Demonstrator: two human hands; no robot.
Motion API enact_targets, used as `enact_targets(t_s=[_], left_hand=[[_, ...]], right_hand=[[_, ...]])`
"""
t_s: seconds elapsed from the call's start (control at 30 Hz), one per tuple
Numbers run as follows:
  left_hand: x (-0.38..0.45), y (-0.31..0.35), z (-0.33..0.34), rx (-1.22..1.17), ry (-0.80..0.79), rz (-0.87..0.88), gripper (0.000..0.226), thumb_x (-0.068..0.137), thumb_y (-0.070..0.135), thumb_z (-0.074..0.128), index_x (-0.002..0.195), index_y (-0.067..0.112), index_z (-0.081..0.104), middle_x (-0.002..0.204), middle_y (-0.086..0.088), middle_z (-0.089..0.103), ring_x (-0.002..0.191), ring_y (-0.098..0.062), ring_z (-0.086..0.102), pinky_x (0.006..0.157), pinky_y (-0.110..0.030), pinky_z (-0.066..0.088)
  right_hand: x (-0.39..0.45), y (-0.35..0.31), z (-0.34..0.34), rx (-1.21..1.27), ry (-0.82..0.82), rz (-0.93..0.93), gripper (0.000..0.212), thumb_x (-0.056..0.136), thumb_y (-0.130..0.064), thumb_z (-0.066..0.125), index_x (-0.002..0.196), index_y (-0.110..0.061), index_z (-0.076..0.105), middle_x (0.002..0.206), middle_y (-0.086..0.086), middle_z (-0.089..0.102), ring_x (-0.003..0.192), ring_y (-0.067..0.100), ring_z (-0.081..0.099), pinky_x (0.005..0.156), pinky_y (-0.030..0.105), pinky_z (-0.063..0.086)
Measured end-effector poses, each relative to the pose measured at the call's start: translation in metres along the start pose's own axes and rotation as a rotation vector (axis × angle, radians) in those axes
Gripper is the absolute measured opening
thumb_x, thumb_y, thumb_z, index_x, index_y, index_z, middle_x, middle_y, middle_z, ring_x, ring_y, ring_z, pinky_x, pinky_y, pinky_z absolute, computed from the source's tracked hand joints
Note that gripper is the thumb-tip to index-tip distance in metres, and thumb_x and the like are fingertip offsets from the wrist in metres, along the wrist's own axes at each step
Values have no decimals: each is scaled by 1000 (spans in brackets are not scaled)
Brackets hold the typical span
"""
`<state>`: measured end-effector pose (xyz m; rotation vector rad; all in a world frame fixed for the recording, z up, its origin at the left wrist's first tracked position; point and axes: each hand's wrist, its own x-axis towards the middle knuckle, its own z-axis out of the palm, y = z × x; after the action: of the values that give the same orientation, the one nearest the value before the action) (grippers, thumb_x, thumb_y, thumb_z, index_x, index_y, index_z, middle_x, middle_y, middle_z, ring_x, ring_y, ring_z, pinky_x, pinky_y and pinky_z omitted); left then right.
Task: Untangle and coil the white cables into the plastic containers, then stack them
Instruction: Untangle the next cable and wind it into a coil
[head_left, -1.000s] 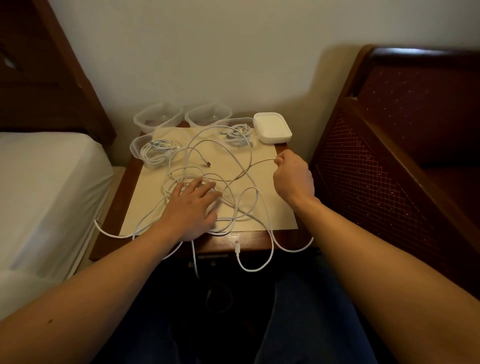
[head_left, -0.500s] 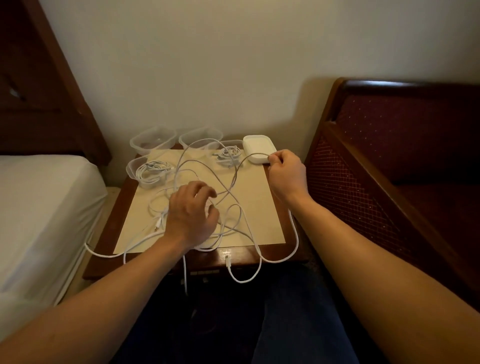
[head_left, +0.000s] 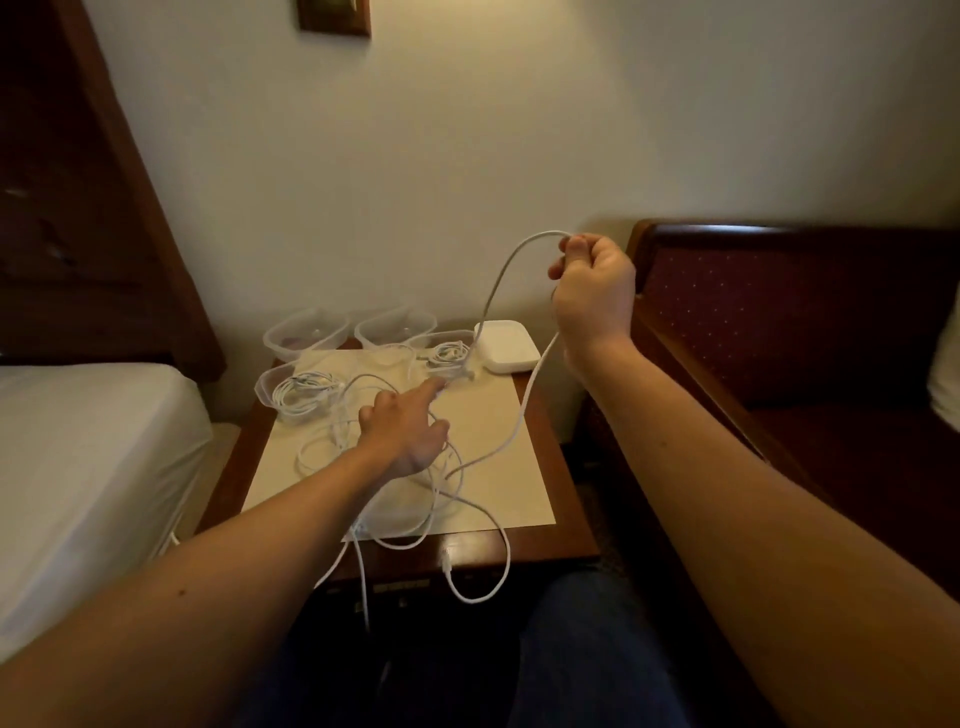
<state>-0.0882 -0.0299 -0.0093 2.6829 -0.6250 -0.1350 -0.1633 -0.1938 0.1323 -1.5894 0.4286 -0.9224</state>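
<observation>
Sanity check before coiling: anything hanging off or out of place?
Yes. Cable loops hang over the table's front edge, one connector dangling there, so a pull could snag. The right hand holds a strand raised; the left hand rests on the tangle.

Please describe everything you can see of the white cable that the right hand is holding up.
The white cable is thin, smooth and round, plastic-coated by its look. The right hand pinches it well above the table. From the hand, one strand arcs left and down towards the containers; another drops to the cream sheet and joins the loose tangle beneath the left hand. Its ends cannot be told apart.
</observation>
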Motion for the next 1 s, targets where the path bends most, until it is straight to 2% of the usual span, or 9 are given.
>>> enact_targets(t_s=[0.13, 0.27, 0.37, 0.43, 0.53, 0.63, 0.73, 0.87, 1.0], left_hand=[[-5, 16, -16, -47, 37, 106, 45, 80, 40, 56, 125, 44, 59, 157, 9, 36, 138, -31, 32, 108, -48, 26], [-21, 27, -25, -775, -282, 186, 43, 72, 46, 57, 108, 27, 69, 130, -3, 63, 125, -26, 53, 94, -38, 45], [-40, 28, -20, -735, -447, 278, 67, 84, 68, 51, 130, 19, 60, 134, 2, 60, 125, -12, 54, 92, -20, 40], [-48, 21, -9, -501, -482, 332, 56, 85, 62, 64, 128, 26, 60, 126, 10, 64, 117, -7, 59, 93, -23, 44], [-48, 10, -8, -356, -322, 273, 10, 97, 27, 63, 106, 23, 66, 98, 6, 73, 95, -14, 66, 84, -34, 51], [-44, 7, -29, -616, -66, 106, 17, 105, 20, 48, 97, 14, 61, 77, -7, 65, 68, -21, 60, 55, -35, 47], [-40, 16, -60, -983, 146, -28, 20, 105, 13, 43, 93, 12, 60, 59, -4, 48, 49, -20, 46, 44, -28, 38], [-49, 44, -95, -1367, 4, 31, 14, 104, 10, 45, 92, 12, 53, 56, 2, 32, 42, -13, 27, 38, -16, 22], [-64, 65, -109, -1368, -32, 243, 14, 105, 10, 45, 97, 6, 56, 52, 2, 37, 44, -14, 32, 40, -23, 26]], right_hand=[[-4, 5, 1, 45, 1, 54, 23, 108, -25, 42, 92, -24, 58, 77, -2, 62, 73, 18, 55, 73, 39, 47], [-10, 1, 3, 128, 11, 77, 20, 109, -26, 40, 94, -23, 55, 80, 0, 63, 69, 16, 54, 67, 33, 46], [-12, -7, 1, 204, 44, 90, 18, 109, -25, 39, 100, -19, 54, 81, 2, 62, 61, 10, 53, 59, 26, 45], [-14, -10, -3, 218, 79, 79, 18, 109, -25, 39, 105, -17, 54, 81, 1, 63, 60, 7, 53, 57, 22, 45], [-17, -10, -11, 204, 117, 49, 17, 109, -24, 40, 106, -16, 55, 81, -1, 63, 63, 8, 54, 62, 23, 47], [-21, -2, -22, 86, 98, 15, 13, 105, -21, 46, 104, -18, 59, 84, 1, 66, 75, 12, 57, 73, 31, 48], [-37, 20, -28, -22, -76, 109, 24, 95, -7, 56, 115, -19, 59, 101, 6, 67, 89, 17, 62, 77, 35, 53], [-64, 47, -24, -12, -434, 209, 53, 84, 10, 59, 130, -15, 53, 117, 10, 68, 86, 17, 64, 65, 30, 51], [-84, 57, -8, 2, -723, 271, 62, 82, 9, 68, 137, -15, 51, 128, 1, 66, 64, 4, 57, 52, 23, 41]])
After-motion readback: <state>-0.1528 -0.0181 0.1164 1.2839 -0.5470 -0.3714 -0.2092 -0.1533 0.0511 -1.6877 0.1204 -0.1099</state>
